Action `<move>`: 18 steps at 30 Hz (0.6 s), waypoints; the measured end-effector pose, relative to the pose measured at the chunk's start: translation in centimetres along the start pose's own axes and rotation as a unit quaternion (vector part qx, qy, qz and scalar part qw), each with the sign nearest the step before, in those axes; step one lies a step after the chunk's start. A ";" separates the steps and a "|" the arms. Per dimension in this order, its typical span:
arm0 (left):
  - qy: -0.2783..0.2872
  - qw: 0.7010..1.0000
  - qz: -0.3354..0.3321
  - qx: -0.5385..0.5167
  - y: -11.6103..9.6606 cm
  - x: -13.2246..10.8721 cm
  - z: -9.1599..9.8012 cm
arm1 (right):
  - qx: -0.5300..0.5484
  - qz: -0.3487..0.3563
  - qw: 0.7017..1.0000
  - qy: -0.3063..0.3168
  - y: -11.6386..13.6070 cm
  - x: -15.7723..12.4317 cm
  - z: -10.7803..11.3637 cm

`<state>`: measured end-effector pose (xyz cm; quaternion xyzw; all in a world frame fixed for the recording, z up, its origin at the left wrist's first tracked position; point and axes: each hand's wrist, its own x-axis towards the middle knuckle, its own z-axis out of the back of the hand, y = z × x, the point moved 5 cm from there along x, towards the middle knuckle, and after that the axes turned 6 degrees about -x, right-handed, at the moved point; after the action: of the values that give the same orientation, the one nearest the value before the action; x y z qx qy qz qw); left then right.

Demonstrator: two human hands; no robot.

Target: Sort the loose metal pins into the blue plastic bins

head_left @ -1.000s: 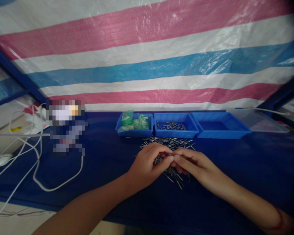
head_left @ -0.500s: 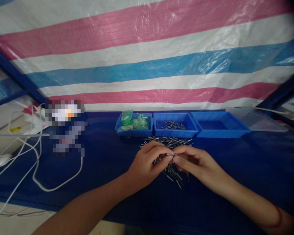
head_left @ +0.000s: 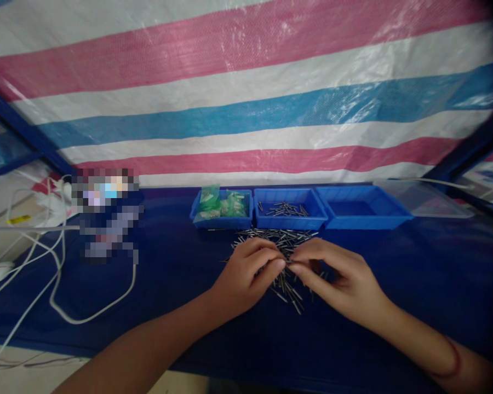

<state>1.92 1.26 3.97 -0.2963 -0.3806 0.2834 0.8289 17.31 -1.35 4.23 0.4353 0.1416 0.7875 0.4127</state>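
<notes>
A heap of thin metal pins (head_left: 281,241) lies on the dark blue table cover (head_left: 181,273). My left hand (head_left: 246,276) and my right hand (head_left: 339,276) meet fingertip to fingertip just above the heap's near part. Both hands have their fingers curled in a pinch. What sits between the fingertips is too small to make out. Several pins stick out below and between the two hands.
Three blue trays stand behind the heap: the left tray (head_left: 222,220) holds green bits, the middle tray (head_left: 290,220) some pins, the right tray (head_left: 363,219) looks bare. A clear lid (head_left: 425,205) lies farther right. White cables (head_left: 61,290) trail at the left. A striped tarp hangs behind.
Both hands have drifted slightly up and away over the heap, fingertips staying together. The right hand's fingers have lifted a little. The view has shifted slightly.
</notes>
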 end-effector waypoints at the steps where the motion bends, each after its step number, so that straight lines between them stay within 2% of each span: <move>1: -0.006 1.000 0.015 0.012 0.1 0.0 0.1 | -0.019 -0.001 1.000 -0.013 -0.1 0.3 0.3; 4: -0.023 0.998 0.047 0.045 0.5 -0.1 0.4 | -0.099 -0.047 0.990 -0.089 -1.8 1.4 1.9; 6: -0.011 0.997 0.043 0.069 0.6 -0.2 0.3 | -0.160 -0.073 0.976 -0.132 -3.4 2.3 2.9; 9: 0.048 0.992 0.006 0.116 0.5 -0.3 -0.3 | -0.242 -0.056 0.960 -0.127 -5.3 3.4 3.2; 11: 0.093 0.985 -0.036 0.142 0.3 -0.5 -1.0 | -0.258 -0.043 0.959 -0.109 -5.8 3.4 3.2; 13: 0.129 0.975 -0.075 0.164 0.2 -0.8 -1.6 | -0.231 -0.028 0.971 -0.059 -5.4 3.1 2.8; 14: 0.144 0.970 -0.088 0.176 0.2 -1.0 -1.9 | -0.208 -0.014 0.978 -0.015 -4.9 2.8 2.3; 16: 0.163 0.961 -0.100 0.201 0.5 -1.3 -2.3 | -0.162 0.022 0.981 0.105 -3.7 2.1 1.1; 18: 0.173 0.955 -0.101 0.221 0.8 -1.4 -2.5 | -0.134 0.049 0.966 0.215 -2.7 1.2 0.0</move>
<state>2.93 0.17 1.41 -0.1105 -0.1874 0.2193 0.9511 18.43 1.25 3.39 0.2031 0.0984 0.8934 0.3886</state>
